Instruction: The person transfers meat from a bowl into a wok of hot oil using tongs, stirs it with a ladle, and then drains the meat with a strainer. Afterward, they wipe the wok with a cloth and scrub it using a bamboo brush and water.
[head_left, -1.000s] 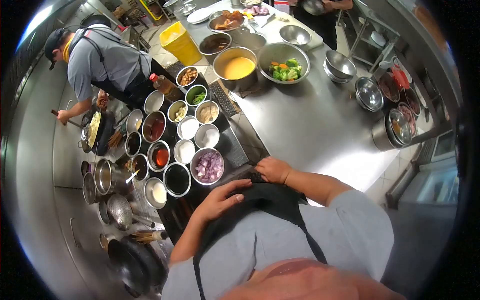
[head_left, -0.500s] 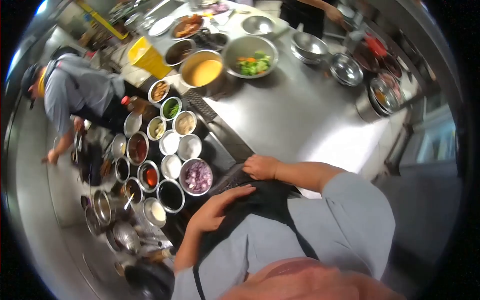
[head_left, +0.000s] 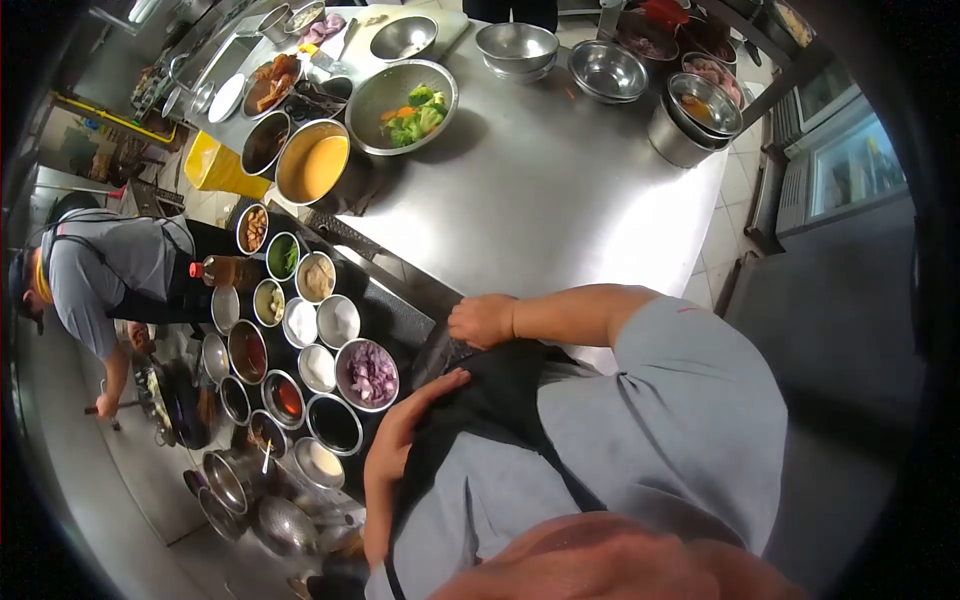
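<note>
My left hand (head_left: 405,415) lies flat against the black apron (head_left: 480,395) at my waist, fingers stretched out. Just beyond it, my right hand (head_left: 482,320) is closed at the apron's upper edge, beside the steel table (head_left: 560,210); what its curled fingers hold, if anything, is hidden. Nearest my left hand stands a bowl of chopped purple onion (head_left: 370,376). Close by are a container of dark sauce (head_left: 335,424), a container of creamy white stuff (head_left: 325,460) and several bowls of white powder (head_left: 338,320).
At the left a co-worker (head_left: 105,265) bends over a wok (head_left: 180,400), one hand on a handle. Along the table's far side stand a broccoli bowl (head_left: 415,120), a pot of orange liquid (head_left: 322,165) and steel bowls (head_left: 607,72). A fridge (head_left: 855,165) is at right.
My view has swung, so the table and containers sit further left and the fridge shows more. My hands keep nearly the same pose. The co-worker's hand is now on a handle.
</note>
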